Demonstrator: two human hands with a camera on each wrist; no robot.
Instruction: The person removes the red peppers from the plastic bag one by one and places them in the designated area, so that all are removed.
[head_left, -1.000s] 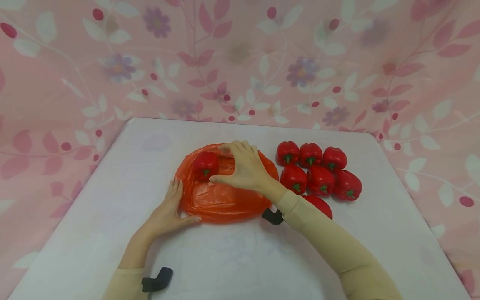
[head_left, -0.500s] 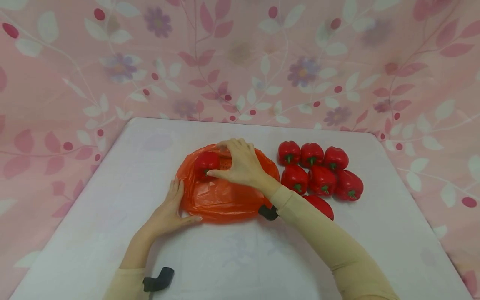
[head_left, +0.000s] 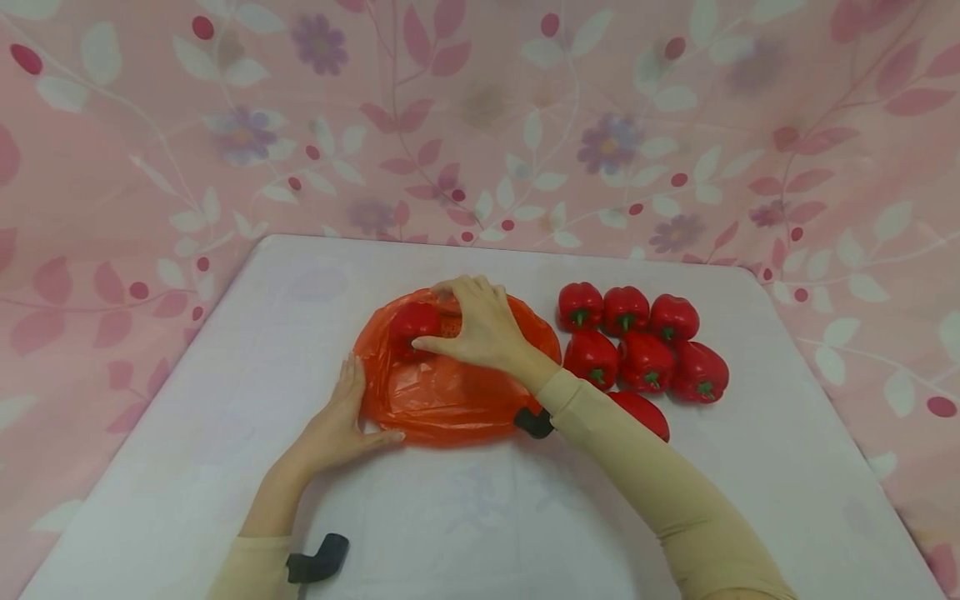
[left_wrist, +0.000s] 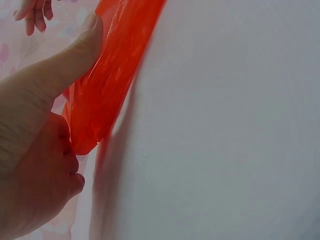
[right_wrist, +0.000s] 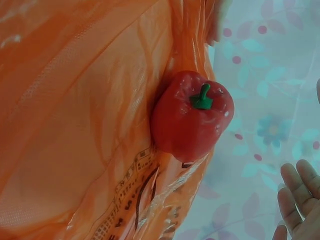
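Note:
In the head view an orange plastic bag (head_left: 450, 392) lies spread open in the middle of the white table. One red bell pepper (head_left: 414, 327) sits inside it on the left, its green stem clear in the right wrist view. My right hand (head_left: 483, 325) hovers over the bag with thumb and fingers spread. From the head its thumb tip overlaps the pepper, but the right wrist view shows its fingers (right_wrist: 295, 200) apart from the pepper (right_wrist: 192, 117). My left hand (head_left: 337, 421) rests against the bag's left side, thumb extended along the front wall.
To the right of the bag, several red bell peppers (head_left: 645, 360) stand in rows, one partly hidden by the right sleeve (head_left: 637, 467). Black camera mounts (head_left: 318, 560) stick out at both wrists. A pink floral cloth (head_left: 480, 125) hangs behind the white table (head_left: 450, 525).
My right hand has shifted slightly left over the bag, so its thumb now overlaps the pepper's stem in the head view. The left hand and the bag stay about where they were.

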